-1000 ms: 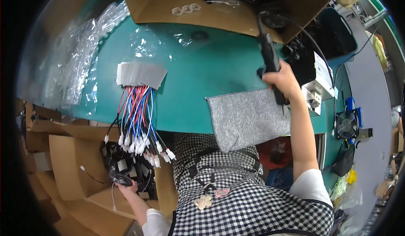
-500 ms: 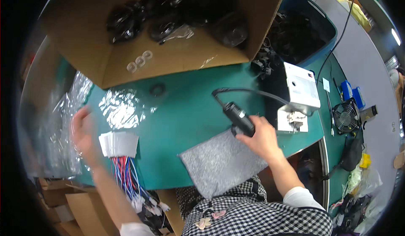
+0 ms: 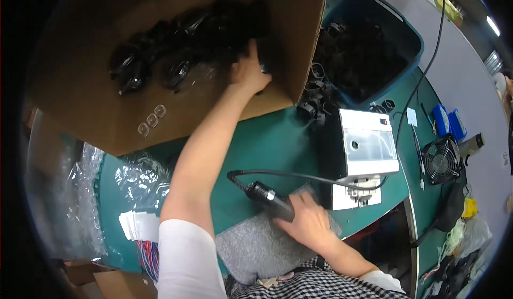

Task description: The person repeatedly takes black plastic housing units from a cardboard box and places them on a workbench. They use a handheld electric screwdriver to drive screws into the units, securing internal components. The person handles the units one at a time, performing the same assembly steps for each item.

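Note:
My left hand [image 3: 249,76] reaches into a large cardboard box [image 3: 91,120], its fingers apart beside the black plastic-wrapped bundles [image 3: 187,29]. Part of a dark thing shows at its edge; no grip on it can be made out. In my right hand [image 3: 310,223] is a black cylindrical handheld device [image 3: 270,198], its cable [image 3: 288,175] looping out of the far end. The device lies slanted over a grey felt pad [image 3: 256,248] at the near table edge. My right fingers wrap its near end.
A white boxy unit [image 3: 368,139] stands right of the pad. Behind it are a blue bin [image 3: 398,67] of dark parts and loose black pieces. White cards [image 3: 139,225] with coloured wires and clear plastic bags [image 3: 80,208] lie left. A fan [image 3: 441,157] sits far right.
My left hand has moved from beside the white cards up and right into the cardboard box. My right hand still holds the black device, now lower and further left in view. The view has shifted.

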The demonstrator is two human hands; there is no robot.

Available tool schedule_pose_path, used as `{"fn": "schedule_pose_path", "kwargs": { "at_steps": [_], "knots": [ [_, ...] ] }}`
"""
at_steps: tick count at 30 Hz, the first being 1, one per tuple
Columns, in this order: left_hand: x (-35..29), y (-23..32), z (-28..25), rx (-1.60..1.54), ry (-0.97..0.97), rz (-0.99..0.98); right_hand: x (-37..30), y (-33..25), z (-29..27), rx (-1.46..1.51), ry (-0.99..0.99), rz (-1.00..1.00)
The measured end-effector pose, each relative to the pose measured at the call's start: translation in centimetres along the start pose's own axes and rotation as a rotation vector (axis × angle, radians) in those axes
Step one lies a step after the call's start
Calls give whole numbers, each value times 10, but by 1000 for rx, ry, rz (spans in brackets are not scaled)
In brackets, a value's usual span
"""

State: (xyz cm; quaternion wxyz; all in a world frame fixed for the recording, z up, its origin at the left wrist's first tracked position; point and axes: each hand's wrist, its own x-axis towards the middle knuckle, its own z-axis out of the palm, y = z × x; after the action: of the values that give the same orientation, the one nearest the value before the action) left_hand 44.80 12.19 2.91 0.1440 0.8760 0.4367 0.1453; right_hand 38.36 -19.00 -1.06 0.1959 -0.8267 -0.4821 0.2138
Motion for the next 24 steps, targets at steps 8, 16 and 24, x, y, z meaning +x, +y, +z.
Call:
{"fn": "schedule_pose_path", "kwargs": {
  "at_steps": [8, 16, 24],
  "knots": [
    [-60, -155, -35, -468, 119, -436, 7, -7, 8, -48, 150, -34],
    [-278, -104, -67, -1414, -145, -579, -34, -11, -24, 493, 280, 35],
    [-402, -41, -32, -1627, -270, -746, -61, 20, -17, 281, 299, 31]
  ]
}}
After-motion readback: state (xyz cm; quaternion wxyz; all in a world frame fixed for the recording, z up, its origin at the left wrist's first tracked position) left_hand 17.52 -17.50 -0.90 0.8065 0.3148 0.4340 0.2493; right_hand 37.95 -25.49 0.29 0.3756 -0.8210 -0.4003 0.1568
